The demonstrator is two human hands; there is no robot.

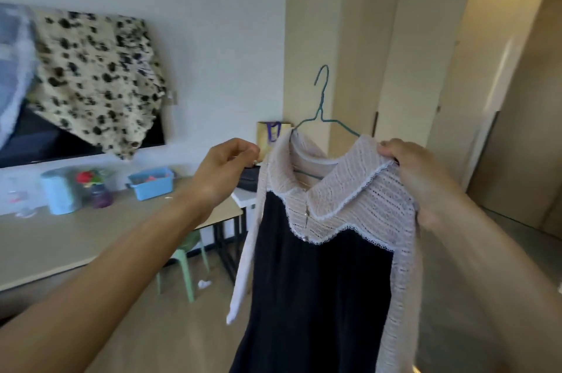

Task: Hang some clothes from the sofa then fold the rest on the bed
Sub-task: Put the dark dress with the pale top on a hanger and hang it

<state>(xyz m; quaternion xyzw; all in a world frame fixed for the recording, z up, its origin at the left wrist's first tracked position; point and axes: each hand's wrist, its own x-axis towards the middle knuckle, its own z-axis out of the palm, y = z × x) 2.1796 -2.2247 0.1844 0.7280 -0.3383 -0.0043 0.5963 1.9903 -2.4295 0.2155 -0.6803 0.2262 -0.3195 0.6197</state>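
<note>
Gripping dress (322,266) shoulder with right hand (407,172) at 3 o'clock, left hand (223,172) curled at 9 o'clock (hold unclear), dress centre-frame on green wire hanger (320,112): best to seat both shoulders evenly, then lift by the hook at 12.

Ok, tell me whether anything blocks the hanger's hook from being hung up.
Nothing visible does. The hanger's hook stands free above the dress collar, clear of the left hand and right hand at its shoulders. No rail shows, so the way there cannot be judged.
</note>
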